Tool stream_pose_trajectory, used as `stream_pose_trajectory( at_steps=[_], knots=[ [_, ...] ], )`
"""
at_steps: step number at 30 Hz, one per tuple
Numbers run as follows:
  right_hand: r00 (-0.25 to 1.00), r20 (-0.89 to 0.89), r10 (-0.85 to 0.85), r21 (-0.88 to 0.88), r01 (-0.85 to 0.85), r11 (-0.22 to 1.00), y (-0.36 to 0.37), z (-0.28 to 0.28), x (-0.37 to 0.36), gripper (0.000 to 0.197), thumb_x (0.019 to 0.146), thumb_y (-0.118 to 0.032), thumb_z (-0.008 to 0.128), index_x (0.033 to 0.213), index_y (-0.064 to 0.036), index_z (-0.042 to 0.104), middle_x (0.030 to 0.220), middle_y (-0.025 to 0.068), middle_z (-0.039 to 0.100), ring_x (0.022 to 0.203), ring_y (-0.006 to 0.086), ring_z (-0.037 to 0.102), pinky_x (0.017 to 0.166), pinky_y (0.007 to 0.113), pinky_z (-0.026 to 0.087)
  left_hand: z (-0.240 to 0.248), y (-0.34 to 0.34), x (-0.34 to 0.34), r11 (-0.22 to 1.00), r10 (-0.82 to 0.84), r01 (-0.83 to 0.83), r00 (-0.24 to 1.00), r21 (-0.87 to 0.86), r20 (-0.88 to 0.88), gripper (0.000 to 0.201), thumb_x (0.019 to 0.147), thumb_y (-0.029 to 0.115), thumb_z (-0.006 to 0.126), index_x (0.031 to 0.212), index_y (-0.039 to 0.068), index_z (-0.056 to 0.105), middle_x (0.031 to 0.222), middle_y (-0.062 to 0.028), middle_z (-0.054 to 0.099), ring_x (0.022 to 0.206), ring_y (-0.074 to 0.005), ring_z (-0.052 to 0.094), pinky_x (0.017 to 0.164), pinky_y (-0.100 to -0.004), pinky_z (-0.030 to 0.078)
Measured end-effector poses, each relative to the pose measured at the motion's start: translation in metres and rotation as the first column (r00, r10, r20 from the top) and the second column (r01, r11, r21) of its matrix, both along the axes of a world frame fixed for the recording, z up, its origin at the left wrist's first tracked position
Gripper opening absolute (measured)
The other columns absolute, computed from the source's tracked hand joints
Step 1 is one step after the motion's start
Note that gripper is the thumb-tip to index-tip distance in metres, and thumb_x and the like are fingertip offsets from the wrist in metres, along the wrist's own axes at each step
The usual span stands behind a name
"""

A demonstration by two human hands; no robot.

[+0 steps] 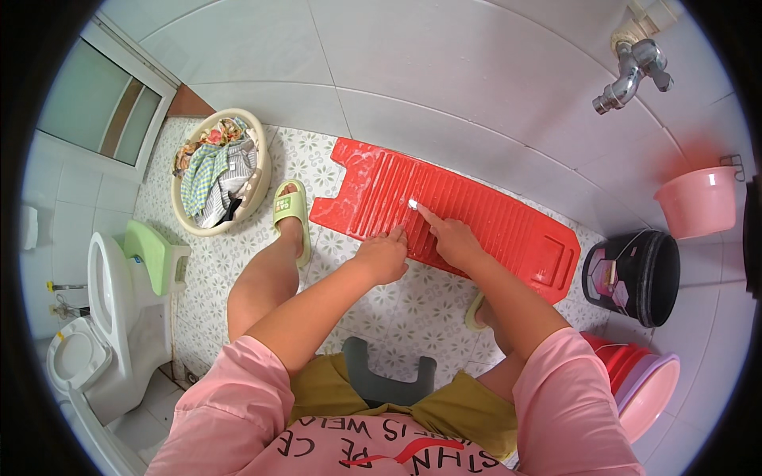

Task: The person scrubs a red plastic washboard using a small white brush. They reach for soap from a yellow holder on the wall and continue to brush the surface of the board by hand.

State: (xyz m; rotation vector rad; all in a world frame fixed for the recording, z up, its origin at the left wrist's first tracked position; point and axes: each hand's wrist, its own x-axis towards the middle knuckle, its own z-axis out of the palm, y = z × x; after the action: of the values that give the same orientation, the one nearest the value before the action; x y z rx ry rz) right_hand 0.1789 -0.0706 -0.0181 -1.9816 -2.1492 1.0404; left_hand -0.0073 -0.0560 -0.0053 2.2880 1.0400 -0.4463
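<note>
A large red ridged washboard lies slantwise on the floor in front of me, its surface shiny and wet-looking. My right hand reaches over it with the index finger stretched out and the other fingers curled under. At that fingertip is a small white spot, foam or a scrap of something; I cannot tell which. Resting on the board's near edge is my left hand, fingers laid over the ridges, holding nothing I can see. A dark grey curved stool shows between my knees.
Clothes fill a cream basin at the far left. A white toilet and a green-topped stool stand left. On the right are a black bucket, stacked basins, a hanging pink bucket and a wall tap.
</note>
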Motion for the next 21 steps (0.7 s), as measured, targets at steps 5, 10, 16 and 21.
stream_pose_trajectory(
  at_steps=[5, 10, 16, 21],
  knots=[
    [0.996, -0.017, 0.083, -0.045, -0.084, 0.995, -0.01, -0.001, -0.004, 0.067, 0.083, -0.003, 0.049, 0.142, -0.0279, 0.031, 0.089, 0.0181, 0.064, 0.084, 0.0327, 0.062, 0.074, 0.045, 0.049, 0.001, 0.0, -0.001, 1.0, 0.0, 0.0, 1.0, -0.009, 0.002, 0.067, 0.081, 0.028, 0.062, 0.131, -0.01, 0.037, 0.142, -0.0234, 0.032, 0.117, -0.0381, 0.049, 0.099, -0.0403, 0.04],
    [0.994, -0.043, 0.097, 0.015, -0.096, 0.995, -0.012, -0.009, -0.002, 0.063, 0.085, -0.008, 0.051, 0.142, -0.0278, 0.031, 0.087, 0.0195, 0.064, 0.081, 0.0336, 0.062, 0.073, 0.046, 0.049, 0.002, -0.001, 0.001, 1.0, 0.004, -0.004, 1.0, -0.013, 0.005, 0.069, 0.081, 0.029, 0.062, 0.131, -0.01, 0.037, 0.142, -0.0235, 0.032, 0.116, -0.0385, 0.049, 0.099, -0.0403, 0.04],
    [1.0, 0.007, -0.006, 0.067, 0.006, 0.998, -0.006, 0.0, -0.006, 0.058, 0.087, -0.006, 0.047, 0.141, -0.0232, 0.034, 0.082, 0.0197, 0.062, 0.075, 0.0334, 0.061, 0.069, 0.044, 0.049, -0.005, -0.002, -0.002, 1.0, -0.002, 0.002, 1.0, 0.015, 0.022, 0.069, 0.08, 0.029, 0.062, 0.131, -0.01, 0.036, 0.142, -0.0239, 0.031, 0.117, -0.0375, 0.049, 0.099, -0.0401, 0.04],
    [0.996, -0.005, 0.085, -0.041, -0.085, 0.996, -0.017, -0.003, -0.008, 0.062, 0.087, -0.01, 0.049, 0.142, -0.0312, 0.03, 0.088, 0.0191, 0.063, 0.082, 0.0334, 0.063, 0.072, 0.045, 0.05, -0.003, -0.001, -0.002, 1.0, 0.021, -0.021, 0.999, -0.019, 0.025, 0.069, 0.081, 0.029, 0.062, 0.132, -0.01, 0.035, 0.143, -0.024, 0.03, 0.118, -0.037, 0.049, 0.1, -0.0396, 0.04]
  ],
)
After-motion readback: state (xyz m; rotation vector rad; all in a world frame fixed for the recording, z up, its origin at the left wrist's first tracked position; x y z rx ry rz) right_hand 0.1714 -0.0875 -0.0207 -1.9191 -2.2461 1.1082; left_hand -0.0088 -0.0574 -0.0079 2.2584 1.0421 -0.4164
